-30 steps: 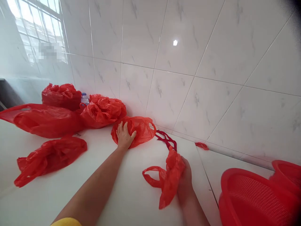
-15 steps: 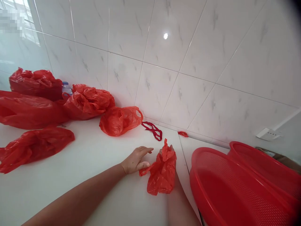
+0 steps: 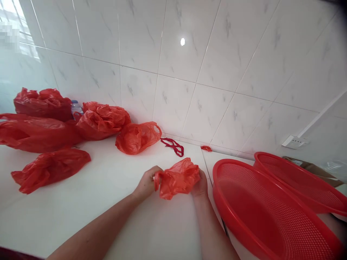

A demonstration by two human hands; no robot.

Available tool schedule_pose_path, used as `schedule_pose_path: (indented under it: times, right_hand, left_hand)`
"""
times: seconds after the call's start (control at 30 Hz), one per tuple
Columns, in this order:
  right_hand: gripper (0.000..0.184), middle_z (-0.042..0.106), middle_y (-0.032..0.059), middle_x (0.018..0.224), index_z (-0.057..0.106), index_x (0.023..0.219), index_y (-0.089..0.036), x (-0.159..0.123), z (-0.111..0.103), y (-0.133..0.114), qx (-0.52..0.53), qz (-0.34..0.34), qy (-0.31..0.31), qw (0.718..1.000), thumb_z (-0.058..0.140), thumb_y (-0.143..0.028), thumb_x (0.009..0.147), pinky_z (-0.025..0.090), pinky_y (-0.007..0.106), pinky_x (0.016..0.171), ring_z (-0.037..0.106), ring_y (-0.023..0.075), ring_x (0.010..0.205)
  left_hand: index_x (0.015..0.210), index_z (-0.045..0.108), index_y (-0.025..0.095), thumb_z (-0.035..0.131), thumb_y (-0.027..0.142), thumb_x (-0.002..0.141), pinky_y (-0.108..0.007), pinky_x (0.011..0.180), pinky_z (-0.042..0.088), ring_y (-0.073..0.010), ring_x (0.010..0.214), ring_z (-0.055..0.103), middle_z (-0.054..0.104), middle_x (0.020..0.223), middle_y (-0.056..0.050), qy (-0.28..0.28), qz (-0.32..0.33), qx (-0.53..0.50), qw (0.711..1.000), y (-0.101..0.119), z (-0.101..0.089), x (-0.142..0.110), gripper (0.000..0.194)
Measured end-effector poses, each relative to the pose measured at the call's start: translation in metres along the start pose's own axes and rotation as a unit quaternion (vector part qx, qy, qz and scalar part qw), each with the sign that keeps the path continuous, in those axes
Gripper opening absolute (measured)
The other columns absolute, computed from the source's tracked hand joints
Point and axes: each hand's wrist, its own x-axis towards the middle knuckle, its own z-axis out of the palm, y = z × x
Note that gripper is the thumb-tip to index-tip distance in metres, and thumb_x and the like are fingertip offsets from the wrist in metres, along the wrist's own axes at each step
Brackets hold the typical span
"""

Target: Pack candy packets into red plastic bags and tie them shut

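Observation:
A crumpled red plastic bag [image 3: 177, 178] is stretched sideways between my two hands, above the white tabletop [image 3: 130, 231]. My left hand [image 3: 148, 182] is closed on its left end, by a loop that looks like a handle. At the opposite end my right hand [image 3: 201, 184] grips the bag, its fingers partly hidden behind the plastic. Just beyond the bag lies a dark red strap [image 3: 175, 146], loosely looped on the table.
Several filled red bags [image 3: 40, 133] crowd the left side, one translucent bag [image 3: 138, 137] nearer the middle. A bottle [image 3: 76, 107] stands among them. Two red mesh baskets [image 3: 244, 209] occupy the right. A small red scrap [image 3: 206, 148] lies by the tiled wall [image 3: 141, 86].
My left hand, open beside the bag before, has closed on its left end. The bag has gone from hanging off my right hand to spread between both hands. The view has shifted slightly.

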Motion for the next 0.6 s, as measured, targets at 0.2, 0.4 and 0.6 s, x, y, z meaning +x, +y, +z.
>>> schedule_pose_path:
  times: [0.2, 0.4, 0.6]
  right_hand:
    - [0.007, 0.067, 0.0008, 0.087, 0.058, 0.08, -0.023, 0.008, -0.007, -0.003, 0.071, 0.013, 0.027, 0.997, 0.061, -0.026, 0.075, 0.054, 0.029, 0.074, 0.064, 0.0142, 0.083]
    - [0.015, 0.064, -0.0021, 0.076, 0.06, 0.092, -0.023, 0.003, 0.001, 0.005, 0.024, 0.052, -0.038, 0.998, 0.062, -0.031, 0.079, 0.048, 0.02, 0.054, 0.06, 0.0096, 0.064]
    - [0.049, 0.062, 0.0074, 0.115, 0.052, 0.118, -0.024, -0.016, 0.03, 0.015, -0.131, 0.08, -0.222, 0.963, 0.06, -0.052, 0.078, 0.048, 0.034, 0.083, 0.058, 0.0209, 0.103]
  left_hand:
    - [0.078, 0.052, 0.019, 0.045, 0.015, 0.073, -0.021, 0.057, 0.041, -0.0118, 0.066, 0.05, 0.053, 0.074, 0.002, 0.243, -0.035, -0.025, 0.969, -0.008, -0.037, 0.013, 0.01]
    - [0.096, 0.051, 0.02, 0.046, 0.019, 0.081, -0.027, 0.067, 0.049, -0.0145, 0.076, 0.057, 0.06, 0.09, -0.003, 0.26, 0.058, 0.082, 0.96, -0.008, -0.038, 0.009, 0.016]
    - [0.093, 0.054, 0.018, 0.041, 0.004, 0.08, -0.042, 0.1, 0.042, -0.0202, 0.112, 0.053, 0.06, 0.115, -0.01, -0.001, 0.306, 0.275, 0.912, -0.003, -0.009, 0.001, 0.023]
